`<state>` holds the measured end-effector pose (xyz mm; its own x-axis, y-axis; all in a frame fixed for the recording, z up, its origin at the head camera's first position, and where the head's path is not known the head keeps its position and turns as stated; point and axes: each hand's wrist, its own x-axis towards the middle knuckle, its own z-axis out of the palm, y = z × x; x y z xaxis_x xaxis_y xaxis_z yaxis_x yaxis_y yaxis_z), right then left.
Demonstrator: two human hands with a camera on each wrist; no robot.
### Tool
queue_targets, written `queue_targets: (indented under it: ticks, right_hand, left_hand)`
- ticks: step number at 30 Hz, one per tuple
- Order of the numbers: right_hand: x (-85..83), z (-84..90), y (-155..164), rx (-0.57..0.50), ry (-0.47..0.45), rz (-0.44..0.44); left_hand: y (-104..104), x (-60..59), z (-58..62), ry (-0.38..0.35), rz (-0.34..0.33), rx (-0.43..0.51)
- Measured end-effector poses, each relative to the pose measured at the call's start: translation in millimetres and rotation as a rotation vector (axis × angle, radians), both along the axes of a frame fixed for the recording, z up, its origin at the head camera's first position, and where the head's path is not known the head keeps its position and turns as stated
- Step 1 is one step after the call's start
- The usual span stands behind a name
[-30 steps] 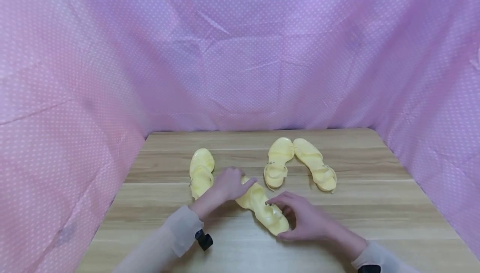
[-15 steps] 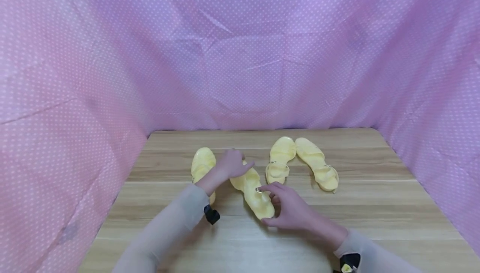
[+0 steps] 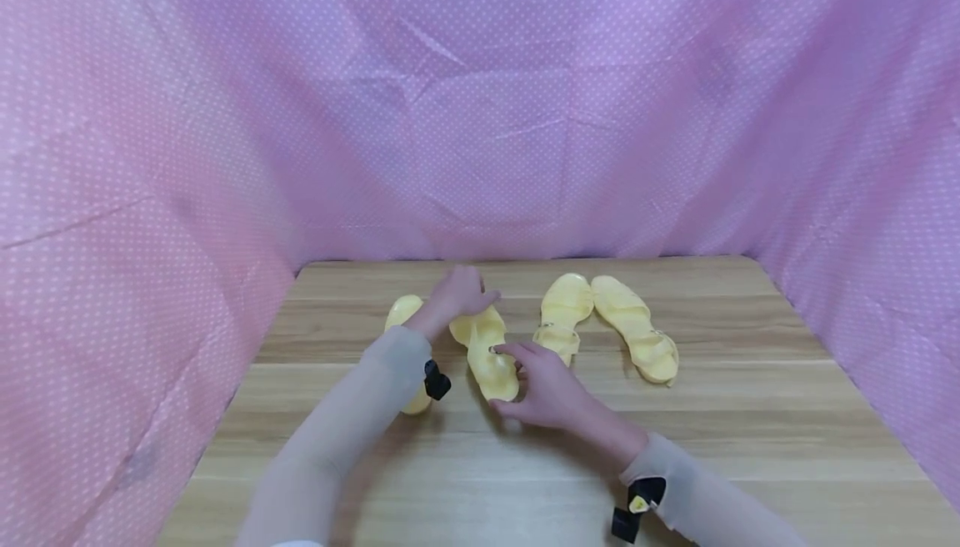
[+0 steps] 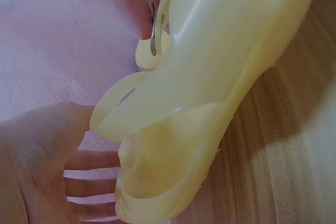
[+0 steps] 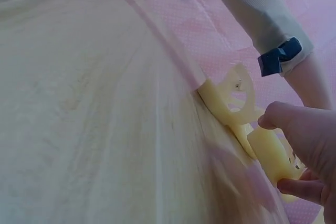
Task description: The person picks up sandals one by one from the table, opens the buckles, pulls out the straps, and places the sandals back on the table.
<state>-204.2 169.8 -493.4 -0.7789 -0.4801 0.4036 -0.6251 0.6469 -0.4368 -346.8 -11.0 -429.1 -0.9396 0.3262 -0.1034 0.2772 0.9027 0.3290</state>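
Note:
A pale yellow jelly sandal (image 3: 489, 368) is held between both hands at the table's middle. My left hand (image 3: 459, 290) grips its toe end; in the left wrist view the thumb meets a strap edge and the fingers reach the toe of the sandal (image 4: 210, 51). At the heel, my right hand (image 3: 546, 384) holds on with thumb and fingers, near a small metal buckle (image 4: 153, 30). The right wrist view shows the heel of the sandal (image 5: 269, 153) pinched by the right hand (image 5: 310, 135). A matching sandal (image 3: 405, 309) lies to the left, partly hidden by the left forearm.
Two more yellow sandals lie to the right, one (image 3: 566, 301) upright to the camera and one (image 3: 624, 318) angled, toes touching. All lie on a wooden table (image 3: 540, 489). Pink dotted cloth (image 3: 480, 113) hangs behind and at both sides.
Both hands have carried the middle sandal away from the camera and leftward, turning it more upright toward the left sandal. The pair on the right has stayed put.

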Motion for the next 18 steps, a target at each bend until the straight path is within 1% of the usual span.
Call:
queue_targets:
  ticks: [3,6,12,18]
  right_hand:
    - [-6.0,1.0,-5.6,0.015,0.0,-0.016]
    - [-12.3,0.0,-11.0,0.024,-0.002,-0.026]
    - [-24.1,-6.1,-17.4,0.052,-0.04,-0.045]
    - [-29.5,-11.6,-19.9,0.068,-0.07,-0.058]
  left_hand:
    - [0.5,-8.1,-1.2,-0.025,0.015,-0.004]
    - [-0.7,-13.5,-4.2,-0.042,0.03,0.005]
    - [-3.6,-19.4,-12.2,-0.013,0.048,0.01]
    - [-5.2,-22.4,-19.0,-0.004,0.024,-0.005]
